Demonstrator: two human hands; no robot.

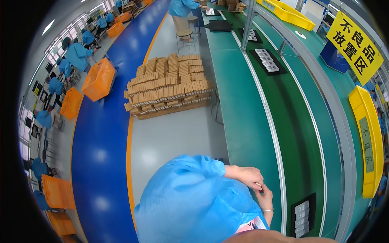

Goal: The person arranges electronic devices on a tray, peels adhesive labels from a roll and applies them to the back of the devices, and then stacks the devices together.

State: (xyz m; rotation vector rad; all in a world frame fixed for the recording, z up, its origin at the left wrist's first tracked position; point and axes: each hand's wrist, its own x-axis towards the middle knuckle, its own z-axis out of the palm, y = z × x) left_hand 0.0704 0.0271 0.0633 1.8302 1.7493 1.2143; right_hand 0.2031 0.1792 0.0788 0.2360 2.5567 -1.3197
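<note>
My left hand (248, 177) reaches out of a blue sleeve over the green worktop, its fingers bent and closed. Below it, my right hand (265, 199), with a thin bangle at the wrist, meets it fingertip to fingertip. A small pale spot shows between the fingers; whether it is a held thing or a fingertip, I cannot make out. Nearest to the hands on the dark green conveyor belt (289, 133) is a black tray (312, 204) with a row of white boxlike pieces (302, 218). Neither hand touches it.
Farther up the belt lie more black trays (279, 69) with white pieces. A grey metal frame (330, 93) and yellow bins (366, 141) line the right. Stacked brown cartons (170, 87) stand on a wooden pallet left of the bench, near stools (184, 33). A co-worker (180, 8) stands at the far end.
</note>
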